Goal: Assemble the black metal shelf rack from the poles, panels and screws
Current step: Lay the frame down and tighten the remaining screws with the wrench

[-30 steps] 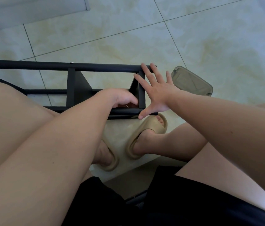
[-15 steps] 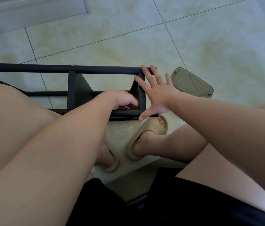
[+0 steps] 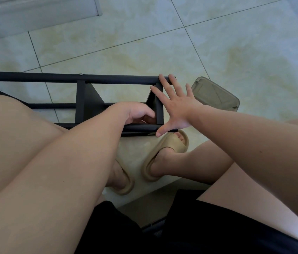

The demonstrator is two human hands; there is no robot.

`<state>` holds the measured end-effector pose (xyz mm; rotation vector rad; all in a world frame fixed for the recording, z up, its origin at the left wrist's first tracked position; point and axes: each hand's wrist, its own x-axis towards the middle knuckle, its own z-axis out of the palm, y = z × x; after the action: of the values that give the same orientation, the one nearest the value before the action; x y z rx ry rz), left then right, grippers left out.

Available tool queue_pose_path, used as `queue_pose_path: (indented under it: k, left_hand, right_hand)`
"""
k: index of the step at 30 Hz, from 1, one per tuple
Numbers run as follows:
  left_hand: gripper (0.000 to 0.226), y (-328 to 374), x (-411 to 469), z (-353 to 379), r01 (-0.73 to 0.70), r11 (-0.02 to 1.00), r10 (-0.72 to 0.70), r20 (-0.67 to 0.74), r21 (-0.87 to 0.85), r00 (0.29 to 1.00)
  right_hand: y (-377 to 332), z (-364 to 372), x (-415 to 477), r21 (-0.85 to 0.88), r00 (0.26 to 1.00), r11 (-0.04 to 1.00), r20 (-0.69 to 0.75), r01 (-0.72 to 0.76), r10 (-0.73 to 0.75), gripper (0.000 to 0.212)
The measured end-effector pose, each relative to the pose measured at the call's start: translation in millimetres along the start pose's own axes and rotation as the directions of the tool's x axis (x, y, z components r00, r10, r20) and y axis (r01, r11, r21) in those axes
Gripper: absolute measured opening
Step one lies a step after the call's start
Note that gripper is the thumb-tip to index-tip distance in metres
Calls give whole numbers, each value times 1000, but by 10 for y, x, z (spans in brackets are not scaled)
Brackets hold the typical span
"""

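The rack [image 3: 117,80] is lying on its side on the floor [image 3: 144,43], just beyond the person's knees. The right hand [image 3: 175,109] is pressing flat against its end, fingers spread. The left hand [image 3: 137,114] is curling inside the frame; I cannot tell whether it is gripping anything.
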<state>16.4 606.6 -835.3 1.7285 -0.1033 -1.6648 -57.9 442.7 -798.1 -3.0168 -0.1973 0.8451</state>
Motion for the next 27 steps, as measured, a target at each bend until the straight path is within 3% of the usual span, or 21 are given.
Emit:
queue_pose_path:
  k: [4, 9, 12, 18, 22, 27]
  left_hand:
    - [38, 7, 7, 37, -7, 996, 10, -27, 92, 1000]
    - [11, -1, 16, 16, -11, 997, 13, -19, 73, 1000]
    - [12, 4, 9, 15, -9, 999, 9, 1, 38, 1000]
    - [32, -8, 20, -7, 64, 997, -65, 19, 48, 998]
    - [11, -20, 50, -5, 74, 995, -73, -26, 64, 997]
    - [8, -16, 39, 9, 19, 997, -16, -50, 70, 999]
  right_hand:
    - [2, -7, -6, 1, 1000, 1000, 4, -1, 1, 154]
    - [-9, -18, -8, -1, 1000, 1000, 10, -4, 4, 154]
    - [-7, -29, -18, -2, 1000, 1000, 12, -3, 3, 153]
    - [-28, -41, -42, -9, 1000, 1000, 19, -8, 8, 152]
    - [-28, -53, -42, -3, 1000, 1000, 24, -11, 11, 152]
    - [-32, -57, -36, -1, 1000, 1000, 28, -12, 12, 153]
